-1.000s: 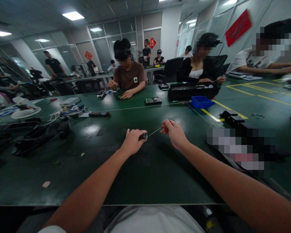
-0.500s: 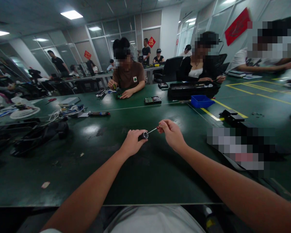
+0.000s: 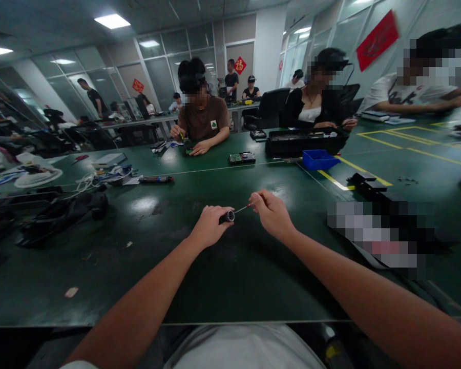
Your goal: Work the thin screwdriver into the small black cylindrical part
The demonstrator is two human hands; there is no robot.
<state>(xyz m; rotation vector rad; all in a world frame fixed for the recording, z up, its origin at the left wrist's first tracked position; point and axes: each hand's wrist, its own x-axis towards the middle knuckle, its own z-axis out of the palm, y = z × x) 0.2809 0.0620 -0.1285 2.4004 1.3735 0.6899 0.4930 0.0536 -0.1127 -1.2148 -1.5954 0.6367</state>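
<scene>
My left hand (image 3: 210,224) is closed round a small black cylindrical part (image 3: 228,216), whose round end with a silvery rim faces right. In my right hand (image 3: 269,209) is a slim screwdriver (image 3: 242,209), pinched between thumb and fingers. Its thin metal shaft points left, and the tip reaches the rimmed end of the cylinder; whether it goes inside I cannot tell. A bit of red shows where the shaft meets my fingers, which hide the handle. Both hands are held over the middle of the green table (image 3: 200,287).
Ahead lie a circuit board device (image 3: 242,158), a blue tray (image 3: 320,160) and a long black housing (image 3: 307,143). A pen-like tool (image 3: 156,180), cables and black parts (image 3: 67,212) are on the left. Black parts (image 3: 369,184) lie right. Several people work across the table.
The screwdriver's visible part looks slightly different, with red now showing by my right fingers. My left hand and the cylinder stay almost in place.
</scene>
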